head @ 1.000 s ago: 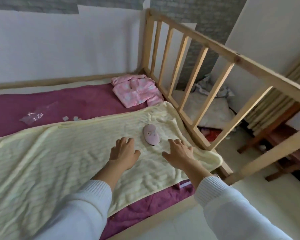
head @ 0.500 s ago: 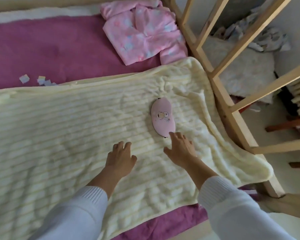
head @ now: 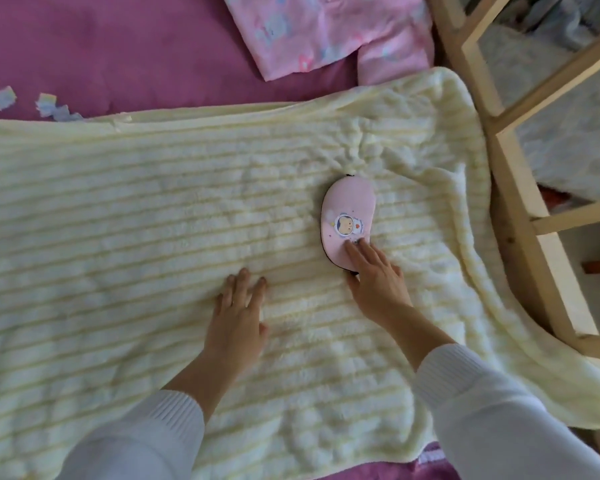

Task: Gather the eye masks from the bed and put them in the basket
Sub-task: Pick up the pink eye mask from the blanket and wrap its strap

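A pink eye mask (head: pixel 346 209) with a small cartoon figure and a dark rim lies on the cream ribbed blanket (head: pixel 153 209). My right hand (head: pixel 374 275) rests on the mask's near end, fingers laid over the top and thumb at its edge. My left hand (head: pixel 238 306) lies flat on the blanket to the left of the mask, fingers apart, holding nothing. No basket is in view.
The blanket covers a purple sheet (head: pixel 118 46). Pink patterned clothing (head: pixel 326 29) lies at the far side. Small paper scraps (head: pixel 45 103) sit at the far left. The bed's wooden rail (head: pixel 520 188) runs along the right, with floor clutter beyond it.
The view has closed in over the bed. My right hand has slid forward from beside the mask onto its near end. My left hand stays flat on the blanket.
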The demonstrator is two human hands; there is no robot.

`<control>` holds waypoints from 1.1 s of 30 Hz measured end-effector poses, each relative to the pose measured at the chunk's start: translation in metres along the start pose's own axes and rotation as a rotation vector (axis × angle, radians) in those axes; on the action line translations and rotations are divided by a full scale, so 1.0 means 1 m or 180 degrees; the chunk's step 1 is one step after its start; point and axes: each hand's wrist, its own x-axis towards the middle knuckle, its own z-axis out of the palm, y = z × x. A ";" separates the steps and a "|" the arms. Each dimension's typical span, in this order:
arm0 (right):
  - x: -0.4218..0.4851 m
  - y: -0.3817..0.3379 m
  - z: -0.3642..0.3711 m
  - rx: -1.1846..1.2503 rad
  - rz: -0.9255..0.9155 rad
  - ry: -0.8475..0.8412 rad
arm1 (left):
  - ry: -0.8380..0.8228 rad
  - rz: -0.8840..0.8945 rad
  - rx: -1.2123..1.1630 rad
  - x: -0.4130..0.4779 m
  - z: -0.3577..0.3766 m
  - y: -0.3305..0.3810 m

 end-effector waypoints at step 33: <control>-0.262 -0.158 -0.266 0.3051 -0.0997 0.0199 | 0.1507 0.0562 -0.3858 -0.278 -0.298 0.094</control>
